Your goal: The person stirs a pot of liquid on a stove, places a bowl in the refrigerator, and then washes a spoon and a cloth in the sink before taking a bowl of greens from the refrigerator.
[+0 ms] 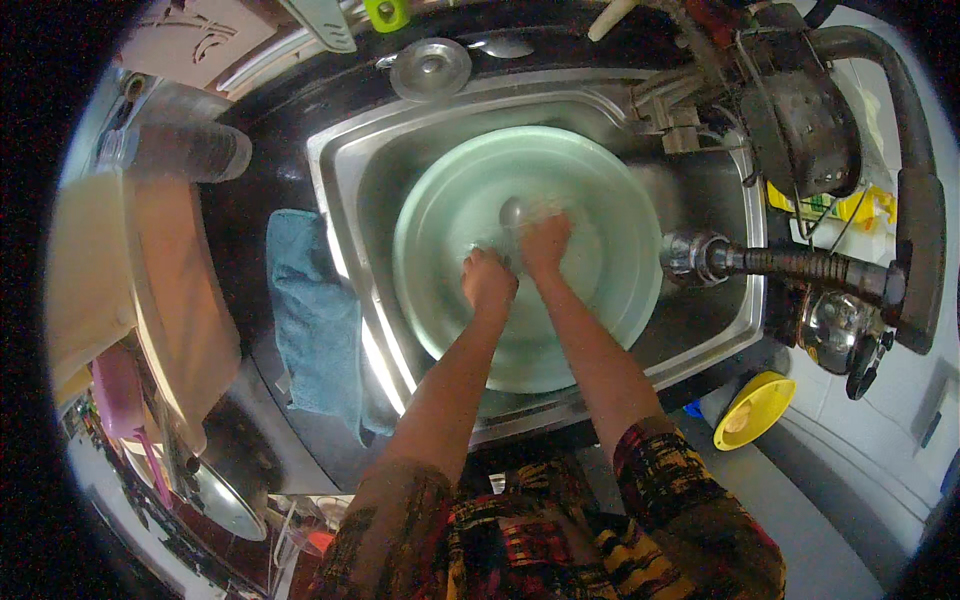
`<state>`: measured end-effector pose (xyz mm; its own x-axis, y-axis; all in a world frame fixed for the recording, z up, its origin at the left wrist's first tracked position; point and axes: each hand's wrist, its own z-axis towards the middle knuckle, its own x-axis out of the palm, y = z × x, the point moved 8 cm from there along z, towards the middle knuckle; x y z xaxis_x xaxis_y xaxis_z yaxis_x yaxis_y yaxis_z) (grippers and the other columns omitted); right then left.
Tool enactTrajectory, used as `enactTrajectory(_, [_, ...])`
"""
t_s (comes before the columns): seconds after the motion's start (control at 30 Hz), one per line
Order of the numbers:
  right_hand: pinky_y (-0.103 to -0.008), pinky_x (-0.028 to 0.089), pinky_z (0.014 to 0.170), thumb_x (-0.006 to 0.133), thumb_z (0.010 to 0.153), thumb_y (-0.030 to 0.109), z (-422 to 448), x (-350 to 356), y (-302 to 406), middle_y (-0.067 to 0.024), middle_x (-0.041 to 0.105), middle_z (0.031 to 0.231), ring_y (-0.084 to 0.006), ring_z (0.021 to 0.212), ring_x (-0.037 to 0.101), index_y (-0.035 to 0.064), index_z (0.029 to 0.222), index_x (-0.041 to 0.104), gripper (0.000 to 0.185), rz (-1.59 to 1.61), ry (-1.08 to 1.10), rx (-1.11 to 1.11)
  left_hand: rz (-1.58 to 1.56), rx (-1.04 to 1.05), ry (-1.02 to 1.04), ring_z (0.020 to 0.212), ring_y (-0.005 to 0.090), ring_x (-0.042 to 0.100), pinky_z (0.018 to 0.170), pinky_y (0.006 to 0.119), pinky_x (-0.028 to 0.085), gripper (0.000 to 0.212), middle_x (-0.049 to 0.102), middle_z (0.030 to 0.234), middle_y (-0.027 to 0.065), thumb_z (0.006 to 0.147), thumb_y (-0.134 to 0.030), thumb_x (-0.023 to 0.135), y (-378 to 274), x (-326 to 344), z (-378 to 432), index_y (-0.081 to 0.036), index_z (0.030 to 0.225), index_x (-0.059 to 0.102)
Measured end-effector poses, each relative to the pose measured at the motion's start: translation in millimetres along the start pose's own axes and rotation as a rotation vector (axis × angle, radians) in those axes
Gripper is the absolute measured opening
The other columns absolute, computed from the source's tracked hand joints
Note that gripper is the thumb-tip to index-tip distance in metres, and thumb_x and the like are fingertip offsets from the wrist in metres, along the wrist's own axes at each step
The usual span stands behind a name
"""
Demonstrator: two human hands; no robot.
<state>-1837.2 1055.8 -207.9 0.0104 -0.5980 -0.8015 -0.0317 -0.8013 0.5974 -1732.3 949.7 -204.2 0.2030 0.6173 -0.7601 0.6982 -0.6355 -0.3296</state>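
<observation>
A pale green plastic basin (pixel 450 161) sits in the stainless-steel sink (pixel 720 315). Both of my hands are inside it. A metal spoon (pixel 513 213) points its bowl away from me, and its handle runs down to my left hand (pixel 489 279), whose fingers are curled around it. Close beside the spoon, my right hand (pixel 547 238) is blurred by motion. Its fingertips are smeared, so whether it grips anything is unclear. The basin seems to hold water, though its depth cannot be judged.
A blue cloth (pixel 311 315) hangs over the left sink edge. A metal lid (pixel 430 69) and another spoon (pixel 506 48) lie behind the sink. On the right are a flexible faucet hose (pixel 810 266), a yellow dish (pixel 754 411) and a dark wire basket (pixel 806 120). A clear jar (pixel 187 152) lies left.
</observation>
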Motion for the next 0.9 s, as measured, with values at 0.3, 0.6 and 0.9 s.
enactTrajectory(0.3, [-0.0305, 0.045, 0.066, 0.067, 0.071, 0.017, -40, 36, -8, -0.0090, 0.056, 0.087, -0.0176, 0.072, 0.055, 0.0020, 0.118, 0.040, 0.056, 0.405, 0.584, 0.202, -0.943, -0.080, 0.391, 0.052, 0.0205, 0.055, 0.048, 0.029, 0.046, 0.018, 0.060, 0.076, 0.0125, 0.079, -0.017, 0.053, -16, 0, -27, -0.004, 0.092, 0.053])
enactTrajectory(0.6, [-0.0272, 0.043, 0.044, 0.059, 0.078, 0.034, -38, -41, 51, -0.0057, 0.057, 0.063, -0.0152, 0.050, 0.056, 0.0020, 0.079, 0.058, 0.033, 0.518, 0.849, 0.452, -1.516, -0.272, 0.714, 0.038, 0.0059, 0.029, 0.034, 0.020, 0.021, 0.012, 0.036, 0.053, -0.0034, 0.088, -0.022, 0.045, -16, -41, -105, -0.011, 0.083, 0.044])
enactTrajectory(0.9, [-0.0320, 0.048, 0.047, 0.066, 0.069, 0.035, -50, -84, 82, -0.0107, 0.057, 0.069, -0.0208, 0.066, 0.059, 0.0038, 0.098, 0.053, 0.044, 0.560, 0.222, 0.074, -1.214, -0.170, 0.639, 0.038, 0.0068, 0.029, 0.034, 0.021, 0.023, 0.024, 0.040, 0.054, -0.0029, 0.090, -0.023, 0.041, 0, -50, -98, -0.011, 0.109, 0.047])
